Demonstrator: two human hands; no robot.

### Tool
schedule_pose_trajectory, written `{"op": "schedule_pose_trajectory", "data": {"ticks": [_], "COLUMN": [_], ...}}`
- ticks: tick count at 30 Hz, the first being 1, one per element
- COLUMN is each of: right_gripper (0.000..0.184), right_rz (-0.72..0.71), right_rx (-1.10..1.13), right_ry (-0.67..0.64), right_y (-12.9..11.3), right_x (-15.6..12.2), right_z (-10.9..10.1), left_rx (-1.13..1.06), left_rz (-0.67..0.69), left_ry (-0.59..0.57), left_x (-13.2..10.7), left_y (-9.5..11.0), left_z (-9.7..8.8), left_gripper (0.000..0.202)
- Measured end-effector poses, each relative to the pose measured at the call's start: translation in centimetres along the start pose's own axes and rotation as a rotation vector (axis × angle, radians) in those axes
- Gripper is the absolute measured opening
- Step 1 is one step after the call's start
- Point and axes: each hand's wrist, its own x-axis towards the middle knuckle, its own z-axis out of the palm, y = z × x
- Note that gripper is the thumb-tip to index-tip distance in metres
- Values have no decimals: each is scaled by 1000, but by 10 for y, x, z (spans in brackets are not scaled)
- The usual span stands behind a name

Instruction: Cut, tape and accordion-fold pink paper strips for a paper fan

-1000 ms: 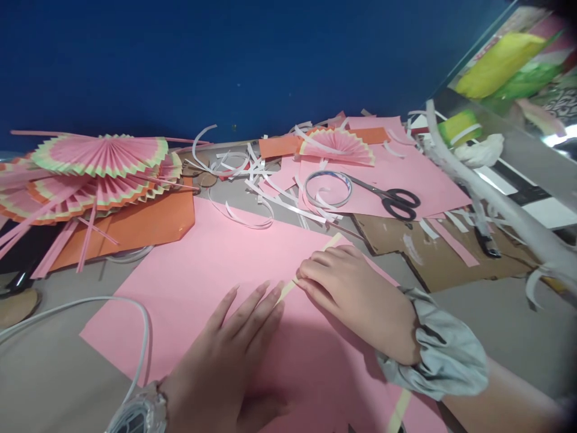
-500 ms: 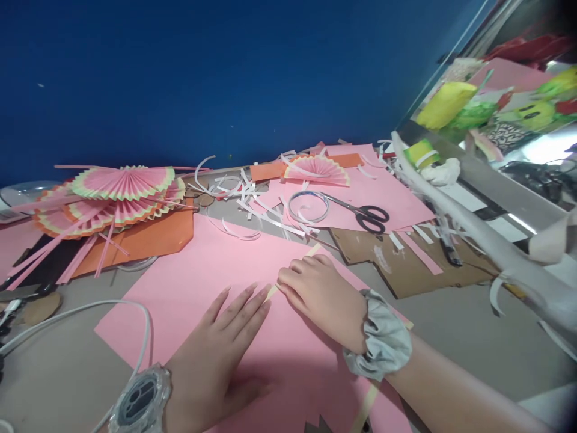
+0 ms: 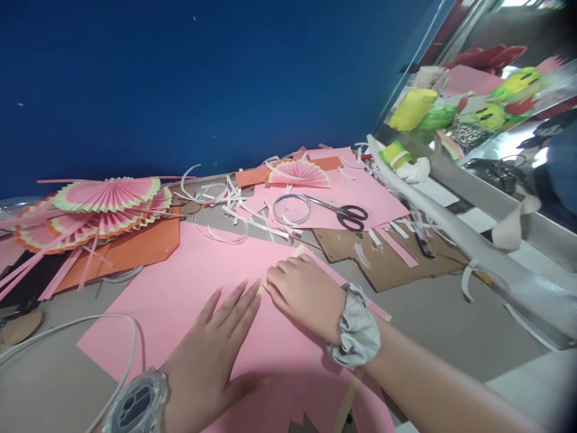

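Note:
My left hand (image 3: 216,349) lies flat, fingers stretched out, on a large pink paper sheet (image 3: 180,282). A clear watch (image 3: 135,403) sits on its wrist. My right hand (image 3: 302,288) rests on the same sheet, its fingers curled and pressed down on a narrow cream paper strip (image 3: 295,251) that runs along the sheet's right edge. The fingertips of both hands almost meet at the strip. A grey scrunchie (image 3: 358,334) is round my right wrist.
Pleated pink paper fans (image 3: 99,201) lie on orange paper (image 3: 135,243) at the left. Black scissors (image 3: 345,213), a tape ring (image 3: 292,208), white paper trimmings (image 3: 234,198) and another fan (image 3: 300,173) lie behind. Brown cardboard (image 3: 387,264) is at the right, a white cable (image 3: 90,328) at the left.
The camera has tilted up and shifted, so everything sits lower and further left in view. Both hands keep their pose on the pink sheet and the strip.

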Motion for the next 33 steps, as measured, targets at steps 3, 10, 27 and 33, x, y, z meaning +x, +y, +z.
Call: {"op": "schedule_pose_trajectory", "data": {"ticks": [3,10,27,33], "right_gripper": [26,27,20,18], "right_rz": [-9,-23,79,126], "right_rx": [-25,-38,231,292], "right_ry": [-7,-17,-25,-24], "right_y": [-2,-10,-1,4], "right_x": [1,-2,-3,1], "right_z": [-4,-8,-10,-3], "left_rx": [25,97,199,74], "left_rz": [-3,40,-1,-10], "left_ry": [3,23,26,20], "left_x": [-4,-17,-17,0], "left_y": [0,-2,3,1], "left_z": [-1,4,-6,6], "left_gripper": [77,80,84,92]}}
